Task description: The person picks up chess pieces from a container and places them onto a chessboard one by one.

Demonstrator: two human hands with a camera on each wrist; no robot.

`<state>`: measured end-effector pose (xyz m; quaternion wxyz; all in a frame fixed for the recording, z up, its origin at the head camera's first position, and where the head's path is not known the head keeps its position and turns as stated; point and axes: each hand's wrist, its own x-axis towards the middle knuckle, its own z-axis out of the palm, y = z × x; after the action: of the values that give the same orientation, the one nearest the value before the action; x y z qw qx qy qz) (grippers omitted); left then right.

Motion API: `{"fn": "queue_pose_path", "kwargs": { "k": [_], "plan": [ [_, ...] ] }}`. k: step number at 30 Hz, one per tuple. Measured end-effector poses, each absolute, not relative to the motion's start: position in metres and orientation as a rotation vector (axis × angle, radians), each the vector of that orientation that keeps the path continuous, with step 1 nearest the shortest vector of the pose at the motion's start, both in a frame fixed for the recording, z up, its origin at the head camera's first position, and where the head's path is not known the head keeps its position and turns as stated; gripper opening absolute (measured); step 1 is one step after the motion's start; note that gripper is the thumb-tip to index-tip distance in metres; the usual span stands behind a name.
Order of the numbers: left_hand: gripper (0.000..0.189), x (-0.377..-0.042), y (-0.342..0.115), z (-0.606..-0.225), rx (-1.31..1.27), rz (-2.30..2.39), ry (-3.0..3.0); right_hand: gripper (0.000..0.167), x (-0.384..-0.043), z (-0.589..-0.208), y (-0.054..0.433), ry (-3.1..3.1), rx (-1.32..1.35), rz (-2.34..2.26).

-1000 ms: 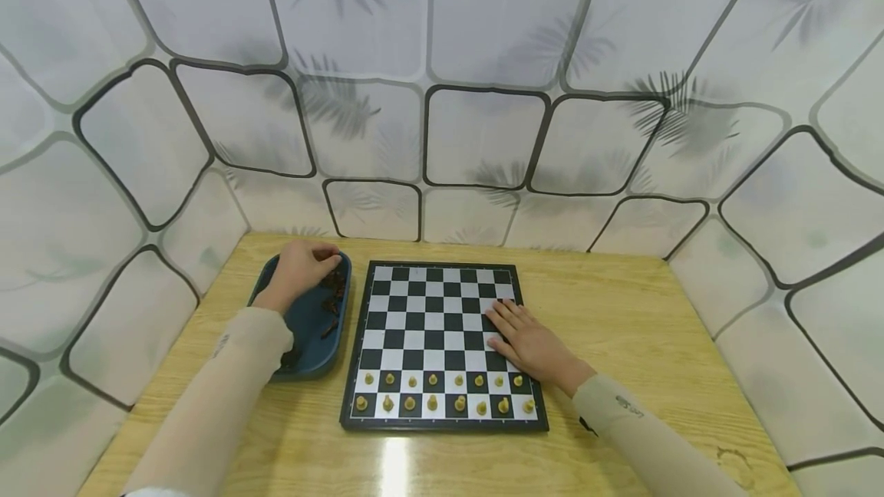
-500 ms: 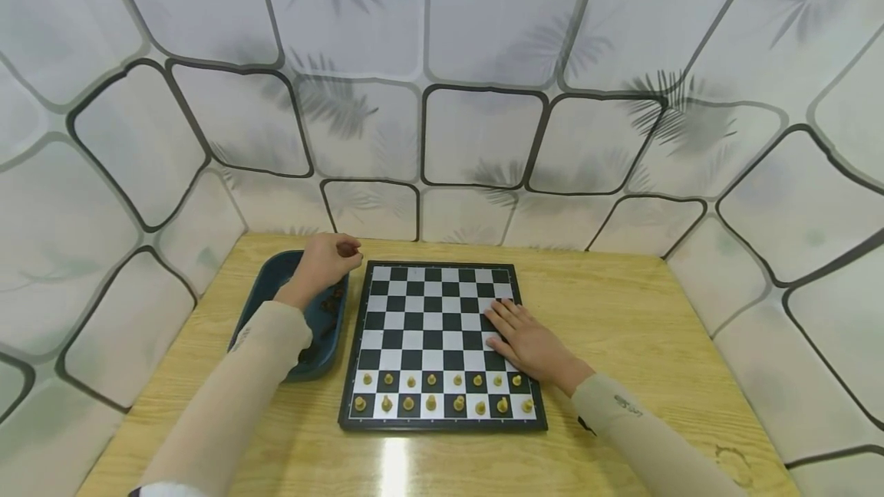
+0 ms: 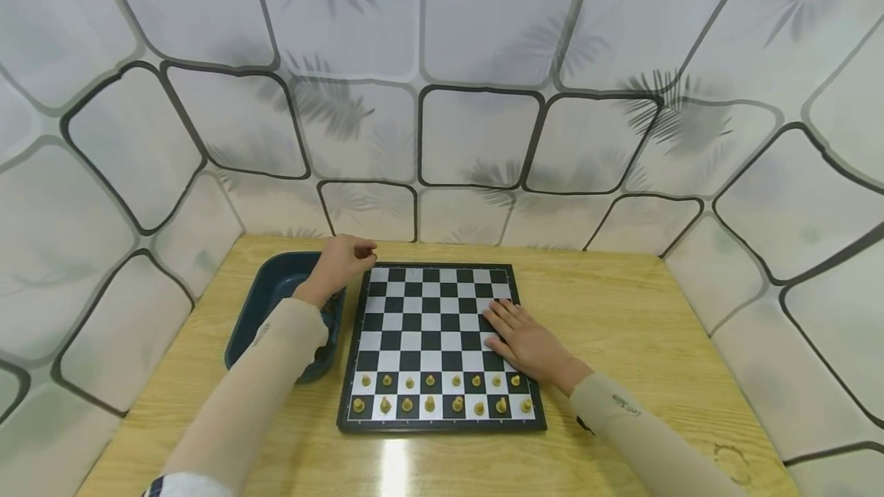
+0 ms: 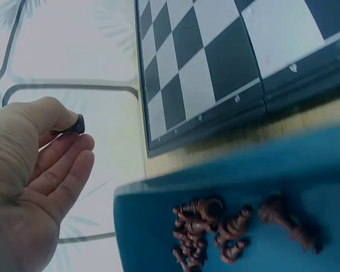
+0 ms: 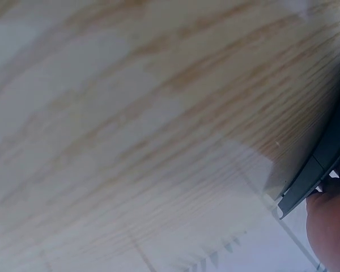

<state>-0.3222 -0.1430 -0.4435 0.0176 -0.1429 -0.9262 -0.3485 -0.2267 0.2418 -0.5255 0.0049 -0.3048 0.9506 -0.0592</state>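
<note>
Chessman (image 4: pixel 77 125) is being pinched by the left hand (image 3: pixel 337 262) near the far left corner of the chessboard (image 3: pixel 431 320), while the right hand (image 3: pixel 530 341), farther from that corner, is resting across the board's right edge.

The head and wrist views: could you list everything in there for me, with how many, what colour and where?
Chessboard: one, black and white, on the table
Yellow pieces: sixteen, yellow, two rows nearest the person
Bin: one, dark blue, left of the board
Brown pieces: several, too jumbled to count, reddish-brown, in the bin
Held piece: one, dark, mostly hidden, in the left hand's pinch
Table: one, pale wood, under everything
Ring mark: one, brownish, table's near right
Wall covering: whitish with grey and black outlines and leaf prints, behind and at both sides
Sleeves: two, beige, on both arms
Left hand: one, near the board's far left corner
Right hand: one, on the board's right edge
</note>
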Motion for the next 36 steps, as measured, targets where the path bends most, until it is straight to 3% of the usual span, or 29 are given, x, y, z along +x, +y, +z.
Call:
{"fn": "queue_pose_path", "kwargs": {
  "k": [36],
  "plan": [
    [0.029, -0.336, -0.098, -0.470, -0.545, -0.838, -3.027, 0.063, -0.225, -0.525, 0.243, 2.969, -0.949, -0.200]
  ]
}}
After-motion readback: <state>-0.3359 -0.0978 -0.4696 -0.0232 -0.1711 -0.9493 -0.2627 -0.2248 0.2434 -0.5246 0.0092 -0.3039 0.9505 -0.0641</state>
